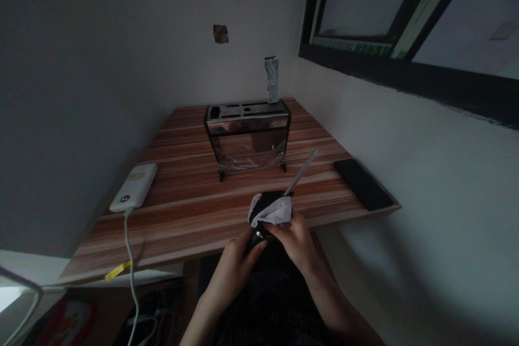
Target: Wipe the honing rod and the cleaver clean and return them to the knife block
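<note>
1. Head view, clock centred on the hands: white power bank (134, 188) between 9 and 10.
2. Left hand (234, 255): fingers gripping black handle of knife (300, 173) at table's (182, 232) near edge.
3. Rack (247, 125) at 12.
4. Right hand (298, 240): pinching cloth (279, 212) round knife; blade toward 1.
5. Phone (363, 184) between 2 and 3.

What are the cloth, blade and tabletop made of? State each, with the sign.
Cloth: fabric, probably, matte, from its soft folds. Blade: likely steel, smooth and grey, from its thin, straight shape. Tabletop: wood or printed laminate, smooth-looking, from its streaked brown grain.
</note>
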The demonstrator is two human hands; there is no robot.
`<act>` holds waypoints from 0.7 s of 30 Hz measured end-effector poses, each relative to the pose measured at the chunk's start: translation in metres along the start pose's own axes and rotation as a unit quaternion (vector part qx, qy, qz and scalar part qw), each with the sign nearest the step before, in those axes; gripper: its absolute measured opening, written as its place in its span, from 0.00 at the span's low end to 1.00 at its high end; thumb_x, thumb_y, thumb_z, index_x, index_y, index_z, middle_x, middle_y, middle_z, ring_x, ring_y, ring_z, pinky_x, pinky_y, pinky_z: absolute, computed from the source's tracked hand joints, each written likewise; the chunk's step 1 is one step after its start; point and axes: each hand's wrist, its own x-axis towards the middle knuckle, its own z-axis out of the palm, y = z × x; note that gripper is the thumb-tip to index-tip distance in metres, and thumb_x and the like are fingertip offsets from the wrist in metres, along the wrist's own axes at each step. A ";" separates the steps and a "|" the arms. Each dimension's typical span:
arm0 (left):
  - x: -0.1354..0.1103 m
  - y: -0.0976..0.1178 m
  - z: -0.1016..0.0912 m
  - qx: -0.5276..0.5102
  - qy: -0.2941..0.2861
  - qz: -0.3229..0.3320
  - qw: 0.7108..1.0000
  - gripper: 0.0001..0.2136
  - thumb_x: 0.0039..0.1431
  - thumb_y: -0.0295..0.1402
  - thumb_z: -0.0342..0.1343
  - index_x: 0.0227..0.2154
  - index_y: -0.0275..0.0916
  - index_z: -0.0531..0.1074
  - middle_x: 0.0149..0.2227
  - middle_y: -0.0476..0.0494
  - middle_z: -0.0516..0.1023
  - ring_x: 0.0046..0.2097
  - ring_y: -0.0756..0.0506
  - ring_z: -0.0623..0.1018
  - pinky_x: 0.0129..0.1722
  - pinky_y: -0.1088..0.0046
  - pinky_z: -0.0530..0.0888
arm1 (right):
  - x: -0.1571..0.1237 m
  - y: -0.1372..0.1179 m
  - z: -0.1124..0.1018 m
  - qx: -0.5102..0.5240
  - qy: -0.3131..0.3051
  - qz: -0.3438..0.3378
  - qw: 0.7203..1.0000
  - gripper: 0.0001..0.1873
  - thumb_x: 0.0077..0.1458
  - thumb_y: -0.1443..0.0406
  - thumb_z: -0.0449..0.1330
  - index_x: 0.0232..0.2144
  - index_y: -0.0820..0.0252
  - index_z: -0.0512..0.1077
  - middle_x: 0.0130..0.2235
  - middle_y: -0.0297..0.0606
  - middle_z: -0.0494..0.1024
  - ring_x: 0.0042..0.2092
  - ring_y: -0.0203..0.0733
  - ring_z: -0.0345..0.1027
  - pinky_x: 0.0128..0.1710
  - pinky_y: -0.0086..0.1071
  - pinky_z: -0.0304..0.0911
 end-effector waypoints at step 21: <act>-0.020 -0.007 -0.016 0.051 -0.057 -0.006 0.997 0.11 0.60 0.39 0.52 0.38 0.38 0.74 0.30 0.47 0.78 0.34 0.46 0.75 0.35 0.78 0.69 | 0.026 -0.011 -0.065 0.064 0.191 -0.104 0.974 0.12 0.43 0.59 0.69 0.32 0.56 0.77 0.36 0.37 0.81 0.43 0.45 0.74 0.47 0.39 0.67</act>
